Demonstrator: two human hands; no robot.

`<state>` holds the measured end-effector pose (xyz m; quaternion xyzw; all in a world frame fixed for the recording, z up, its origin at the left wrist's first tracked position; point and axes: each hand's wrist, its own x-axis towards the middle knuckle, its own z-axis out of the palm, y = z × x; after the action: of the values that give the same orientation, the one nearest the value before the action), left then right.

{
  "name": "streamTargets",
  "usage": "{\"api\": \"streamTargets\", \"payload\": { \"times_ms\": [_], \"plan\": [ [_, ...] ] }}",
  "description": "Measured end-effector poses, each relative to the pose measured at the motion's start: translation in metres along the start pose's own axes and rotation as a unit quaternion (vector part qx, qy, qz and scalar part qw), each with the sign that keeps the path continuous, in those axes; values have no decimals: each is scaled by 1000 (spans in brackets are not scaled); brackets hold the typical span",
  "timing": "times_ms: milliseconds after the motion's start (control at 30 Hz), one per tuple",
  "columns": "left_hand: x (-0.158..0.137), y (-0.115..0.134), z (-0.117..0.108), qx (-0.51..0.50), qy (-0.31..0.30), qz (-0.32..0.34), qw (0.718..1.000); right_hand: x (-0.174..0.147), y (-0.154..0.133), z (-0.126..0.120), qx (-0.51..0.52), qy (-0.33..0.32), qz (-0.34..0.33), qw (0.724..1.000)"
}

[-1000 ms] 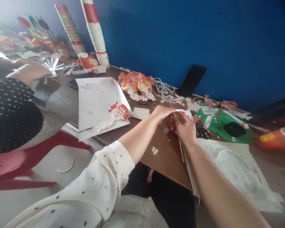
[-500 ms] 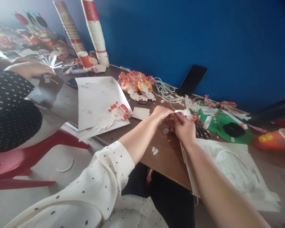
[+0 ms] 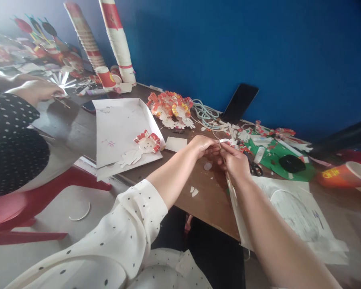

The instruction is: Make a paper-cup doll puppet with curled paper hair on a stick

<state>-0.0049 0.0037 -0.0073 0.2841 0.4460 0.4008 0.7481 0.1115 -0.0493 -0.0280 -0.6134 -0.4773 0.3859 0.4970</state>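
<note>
My left hand [image 3: 205, 146] and my right hand [image 3: 235, 159] meet fingertip to fingertip above the brown table [image 3: 209, 200]. Both are closed, pinching a small white paper piece [image 3: 224, 141] whose upper edge curves out above the fingers. The rest of it is hidden by my fingers. Just beyond my right hand lie dark-handled scissors [image 3: 255, 167]. Beneath my hands, a small round translucent disc [image 3: 207, 165] and small white paper scraps [image 3: 194, 192] rest on the table. A red-and-white paper figure [image 3: 147, 143] lies on the white box tray [image 3: 116, 132] to the left.
Behind are a pile of paper figures [image 3: 170, 106], a coiled cable [image 3: 205, 114] and a phone [image 3: 240, 102] against the blue wall. Rightward lie a green sheet [image 3: 270, 156], papers [image 3: 297, 212] and an orange cup [image 3: 343, 175]. A co-worker's hand [image 3: 39, 89] works at far left.
My fingers have shifted slightly around the paper piece, and less of it shows above them. The whole view has moved a little. The co-worker's hand has shifted slightly.
</note>
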Motion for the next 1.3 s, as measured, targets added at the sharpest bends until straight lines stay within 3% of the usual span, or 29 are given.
{"api": "streamTargets", "payload": {
  "times_ms": [100,167,467,767,967,1100,1300],
  "plan": [
    [0,0,1,4,-6,-20,1000,-1,-1,1,75,3,71,995],
    [0,-1,2,11,-4,-23,1000,-3,-3,2,67,6,76,995],
    [6,-8,3,46,36,25,998,-11,-3,3,-153,-5,-46,987],
    [19,-11,4,140,71,23,987,-10,0,6,-180,23,-57,982],
    [18,-10,2,172,72,33,982,-8,4,5,-149,23,-58,987],
    [14,-7,0,132,57,29,989,-7,5,6,-105,5,-41,994],
    [13,-4,-1,125,73,21,989,-10,-3,12,105,-46,54,992]
  ]
}}
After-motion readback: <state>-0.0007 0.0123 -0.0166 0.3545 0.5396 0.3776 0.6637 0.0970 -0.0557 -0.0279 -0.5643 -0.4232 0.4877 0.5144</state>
